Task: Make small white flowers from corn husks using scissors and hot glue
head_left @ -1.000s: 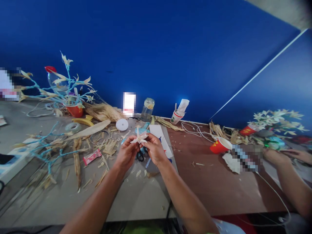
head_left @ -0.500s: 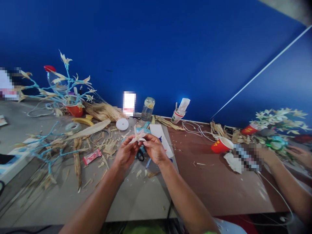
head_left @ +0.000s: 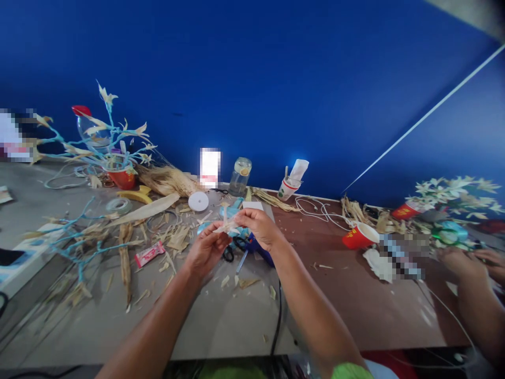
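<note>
A small pale flower made of dried husk (head_left: 228, 225) is held over the table between my two hands. My left hand (head_left: 209, 247) is closed, pinching it from the left and below. On the other side, the fingers of my right hand (head_left: 258, 226) pinch its right-hand petals. Just under the hands lie black-handled scissors (head_left: 229, 254) and a clear stick (head_left: 241, 261). A dark blue tool (head_left: 260, 251) with a black cord is partly covered by my right wrist.
Blue-wrapped branches with husk flowers (head_left: 108, 126) stand in a red cup (head_left: 122, 179) at left. Husk scraps (head_left: 177, 239), a white tape roll (head_left: 198, 201) and a pink packet (head_left: 149, 255) lie nearby. A glass jar (head_left: 240, 179) stands behind. At right, another person's hands (head_left: 465, 263) work.
My right hand has shifted slightly right and up, turning over the flower and uncovering more of the scissors. The dark blue tool shows more. The other person's hands have moved.
</note>
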A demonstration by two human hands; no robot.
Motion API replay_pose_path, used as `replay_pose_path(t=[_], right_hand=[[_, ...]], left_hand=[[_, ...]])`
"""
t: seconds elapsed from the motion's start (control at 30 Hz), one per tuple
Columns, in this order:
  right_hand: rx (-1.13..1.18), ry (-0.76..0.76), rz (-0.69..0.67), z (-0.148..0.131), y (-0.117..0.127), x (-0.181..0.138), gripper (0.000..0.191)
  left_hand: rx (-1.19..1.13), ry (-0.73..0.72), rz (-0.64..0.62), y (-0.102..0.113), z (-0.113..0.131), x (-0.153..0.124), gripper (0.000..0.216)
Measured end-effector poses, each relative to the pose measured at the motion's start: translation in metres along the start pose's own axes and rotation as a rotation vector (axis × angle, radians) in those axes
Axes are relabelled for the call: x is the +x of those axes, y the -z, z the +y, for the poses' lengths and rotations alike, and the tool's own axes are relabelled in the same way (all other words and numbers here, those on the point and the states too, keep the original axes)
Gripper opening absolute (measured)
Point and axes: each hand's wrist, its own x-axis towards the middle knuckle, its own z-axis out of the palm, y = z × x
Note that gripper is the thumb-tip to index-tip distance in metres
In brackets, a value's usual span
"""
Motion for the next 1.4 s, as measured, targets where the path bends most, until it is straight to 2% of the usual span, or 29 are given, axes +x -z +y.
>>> replay_pose_path(t=[0.2, 0.4, 0.53, 0.77, 1.1, 1.17, 1.3, 1.4], right_hand=[[-0.046, -0.018, -0.001, -0.009, 0.002, 0.003, 0.02], [-0.033, 0.025, 0.035, -0.009, 0.001, 0.003, 0.015], [-0.054, 0.031, 0.015, -0.009, 0.002, 0.004, 0.016], [-0.088, 0.023, -0.006, -0.011, 0.003, 0.003, 0.016], [-0.086, 0.006, -0.074, -0.021, 0.002, 0.0, 0.019], [-0.055, 0.051, -0.051, -0.017, 0.006, -0.001, 0.021], [0.127, 0.066, 0.112, 0.012, 0.003, -0.007, 0.02], [0.203, 0.038, 0.085, 0.038, -0.012, -0.014, 0.021]], left_hand=[[-0.002, 0.08, -0.061, 0.003, 0.0, -0.002, 0.02], [-0.013, 0.12, -0.114, 0.0, 0.002, -0.003, 0.018], [-0.031, 0.134, -0.109, 0.001, 0.002, -0.003, 0.017], [-0.028, 0.103, -0.098, -0.002, 0.002, -0.004, 0.019], [0.01, 0.047, -0.061, -0.004, -0.001, -0.002, 0.009], [-0.014, 0.032, -0.066, -0.004, 0.0, -0.001, 0.01], [-0.042, -0.003, -0.078, -0.006, 0.001, -0.002, 0.012], [-0.055, -0.026, -0.07, -0.006, 0.001, -0.001, 0.015]])
